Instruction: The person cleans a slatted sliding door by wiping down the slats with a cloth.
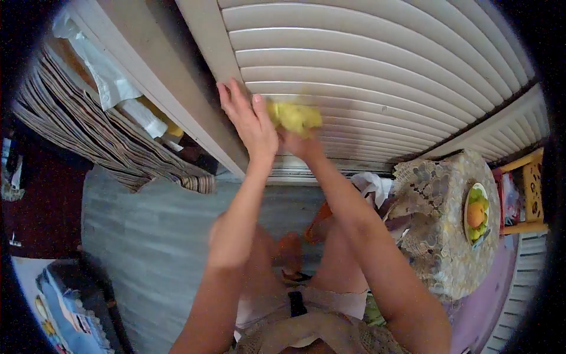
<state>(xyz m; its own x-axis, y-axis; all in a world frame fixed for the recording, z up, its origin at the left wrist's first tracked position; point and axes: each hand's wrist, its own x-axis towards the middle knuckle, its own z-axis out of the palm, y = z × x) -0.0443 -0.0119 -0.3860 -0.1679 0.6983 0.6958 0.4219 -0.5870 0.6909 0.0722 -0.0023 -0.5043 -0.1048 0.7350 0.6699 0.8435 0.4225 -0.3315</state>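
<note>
A pale louvred door (pixel 330 74) with curved-looking slats stands in front of me. My left hand (pixel 249 121) rests on the door's side border, its fingers stretched out towards the edge and the thumb apart. Just right of it, my right hand (pixel 299 144) grips a yellow cloth (pixel 295 117) against the lower slats. The cloth and the right fingers are smeared by motion, and the cloth covers part of that hand.
At left, a striped curtain (pixel 97 127) hangs below a shelf with plastic bags (pixel 112 74). On the right, a lace-covered table (pixel 436 236) bears a plate of fruit (pixel 476 215). A wooden rack (pixel 532 189) stands beyond it. Grey flooring (pixel 147 236) lies below.
</note>
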